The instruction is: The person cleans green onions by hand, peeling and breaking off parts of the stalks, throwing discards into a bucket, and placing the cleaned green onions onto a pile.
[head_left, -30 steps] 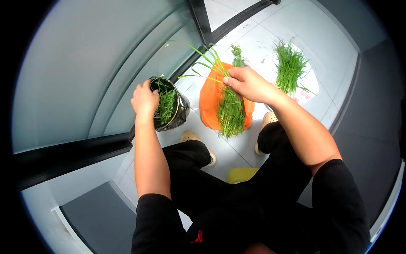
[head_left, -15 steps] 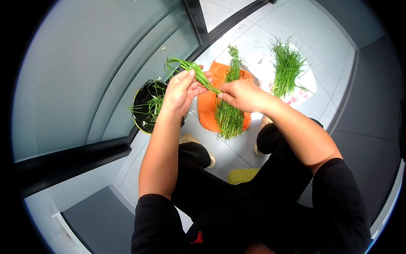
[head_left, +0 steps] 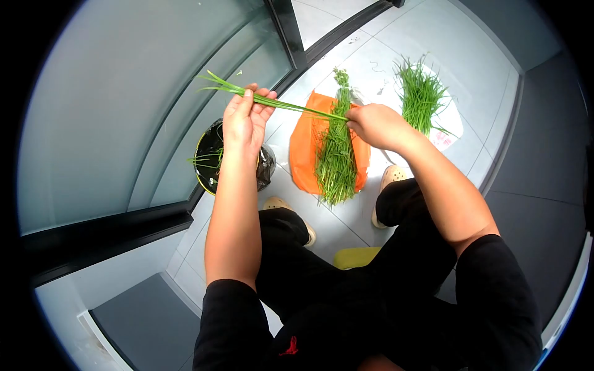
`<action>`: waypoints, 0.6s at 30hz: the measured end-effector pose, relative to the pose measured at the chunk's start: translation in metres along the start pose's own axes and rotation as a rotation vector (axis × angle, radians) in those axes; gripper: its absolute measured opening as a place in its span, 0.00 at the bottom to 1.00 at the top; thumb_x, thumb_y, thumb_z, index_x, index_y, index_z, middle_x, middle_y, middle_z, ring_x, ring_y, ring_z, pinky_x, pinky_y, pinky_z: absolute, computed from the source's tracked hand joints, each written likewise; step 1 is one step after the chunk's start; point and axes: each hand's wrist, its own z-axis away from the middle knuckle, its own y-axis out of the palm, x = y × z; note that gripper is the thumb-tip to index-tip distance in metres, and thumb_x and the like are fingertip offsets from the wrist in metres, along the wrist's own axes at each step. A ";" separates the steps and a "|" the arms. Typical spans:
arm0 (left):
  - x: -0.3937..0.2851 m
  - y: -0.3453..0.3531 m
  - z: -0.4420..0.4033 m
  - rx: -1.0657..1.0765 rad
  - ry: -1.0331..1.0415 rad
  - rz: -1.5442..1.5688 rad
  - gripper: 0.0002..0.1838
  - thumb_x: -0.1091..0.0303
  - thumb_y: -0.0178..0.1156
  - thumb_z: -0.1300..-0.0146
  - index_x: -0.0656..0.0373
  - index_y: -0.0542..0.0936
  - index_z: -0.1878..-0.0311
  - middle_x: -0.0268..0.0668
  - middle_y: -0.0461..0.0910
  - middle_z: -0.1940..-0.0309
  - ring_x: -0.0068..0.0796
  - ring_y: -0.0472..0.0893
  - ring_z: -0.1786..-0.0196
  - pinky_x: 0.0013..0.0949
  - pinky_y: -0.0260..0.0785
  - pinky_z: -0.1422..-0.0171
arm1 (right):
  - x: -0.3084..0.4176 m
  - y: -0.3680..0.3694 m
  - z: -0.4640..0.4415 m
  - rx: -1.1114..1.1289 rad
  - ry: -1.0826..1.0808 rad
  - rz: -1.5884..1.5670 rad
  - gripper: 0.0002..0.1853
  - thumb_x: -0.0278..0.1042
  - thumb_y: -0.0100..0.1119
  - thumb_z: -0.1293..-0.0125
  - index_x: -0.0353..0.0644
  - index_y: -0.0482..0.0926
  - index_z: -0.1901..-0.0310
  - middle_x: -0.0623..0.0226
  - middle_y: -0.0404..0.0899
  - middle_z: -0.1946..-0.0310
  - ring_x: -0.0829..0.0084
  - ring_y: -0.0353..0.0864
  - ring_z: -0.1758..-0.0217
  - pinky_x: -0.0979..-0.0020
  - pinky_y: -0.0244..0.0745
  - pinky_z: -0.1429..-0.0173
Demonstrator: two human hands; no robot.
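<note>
A few long Chinese chives (head_left: 284, 105) stretch between my two hands. My left hand (head_left: 247, 117) grips them toward the leafy end, thumb pressed on top, and the tips stick out to the left. At the other end, the fingers of my right hand (head_left: 377, 127) pinch the stalks. Beneath the hands, a thick bunch of Chinese chives with budded tops (head_left: 336, 164) lies on an orange bag (head_left: 303, 154). To the right, a second pile of chives (head_left: 421, 99) rests on a white plastic bag (head_left: 453, 120).
A bin lined with a black bag (head_left: 265, 170) stands at the left, with green scraps inside, partly behind my left forearm. A frosted glass door (head_left: 142, 93) with a black frame rises beside it. My feet in beige clogs (head_left: 391, 177) flank the orange bag. A yellow-green stool edge (head_left: 356, 256) shows below me.
My hands have moved apart, the left one up and leftward, the right one rightward. The chives, bent over before, are now drawn out nearly straight between them.
</note>
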 end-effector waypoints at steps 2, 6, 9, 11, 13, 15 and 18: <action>-0.003 -0.003 -0.004 -0.013 0.035 0.003 0.10 0.69 0.47 0.34 0.64 0.70 0.54 0.44 0.76 0.61 0.41 0.77 0.54 0.41 0.72 0.48 | -0.008 -0.007 0.001 0.006 0.056 0.020 0.11 0.37 0.50 0.41 0.40 0.78 0.63 0.52 0.78 0.69 0.53 0.77 0.61 0.57 0.71 0.55; -0.008 -0.006 -0.006 -0.033 0.094 -0.045 0.11 0.68 0.48 0.34 0.66 0.70 0.54 0.46 0.76 0.60 0.41 0.77 0.53 0.41 0.72 0.48 | -0.028 -0.018 0.003 -0.002 0.111 -0.071 0.11 0.36 0.50 0.40 0.40 0.79 0.62 0.52 0.78 0.68 0.54 0.77 0.61 0.59 0.70 0.54; -0.011 -0.009 -0.009 -0.062 0.125 -0.117 0.12 0.67 0.49 0.34 0.66 0.71 0.54 0.45 0.77 0.61 0.37 0.79 0.57 0.37 0.74 0.51 | -0.040 -0.024 0.005 -0.067 0.084 -0.050 0.11 0.34 0.52 0.41 0.38 0.79 0.62 0.53 0.78 0.71 0.56 0.77 0.66 0.63 0.71 0.60; -0.014 -0.013 -0.011 -0.091 0.147 -0.164 0.12 0.67 0.50 0.35 0.66 0.72 0.55 0.44 0.77 0.62 0.35 0.80 0.60 0.35 0.76 0.54 | -0.046 -0.031 0.008 -0.058 0.093 -0.041 0.11 0.34 0.53 0.41 0.37 0.79 0.62 0.53 0.78 0.71 0.56 0.77 0.67 0.63 0.71 0.61; -0.017 -0.019 -0.014 -0.194 0.178 -0.397 0.12 0.67 0.53 0.36 0.67 0.74 0.57 0.42 0.78 0.67 0.30 0.80 0.66 0.30 0.77 0.60 | -0.048 -0.040 0.011 -0.091 0.125 -0.132 0.11 0.37 0.51 0.41 0.39 0.79 0.65 0.52 0.78 0.70 0.54 0.76 0.64 0.60 0.70 0.56; -0.019 -0.021 -0.012 -0.208 0.213 -0.471 0.12 0.68 0.56 0.38 0.68 0.76 0.60 0.40 0.78 0.70 0.27 0.79 0.70 0.26 0.75 0.65 | -0.052 -0.045 0.012 -0.107 0.142 -0.121 0.11 0.37 0.52 0.41 0.39 0.79 0.64 0.53 0.78 0.71 0.55 0.77 0.65 0.61 0.71 0.57; -0.023 -0.026 -0.008 -0.137 0.167 -0.779 0.12 0.68 0.60 0.42 0.68 0.76 0.61 0.37 0.78 0.73 0.23 0.78 0.71 0.22 0.71 0.66 | -0.064 -0.050 0.011 -0.208 0.140 -0.114 0.13 0.37 0.53 0.41 0.39 0.79 0.60 0.53 0.79 0.69 0.56 0.78 0.64 0.63 0.72 0.57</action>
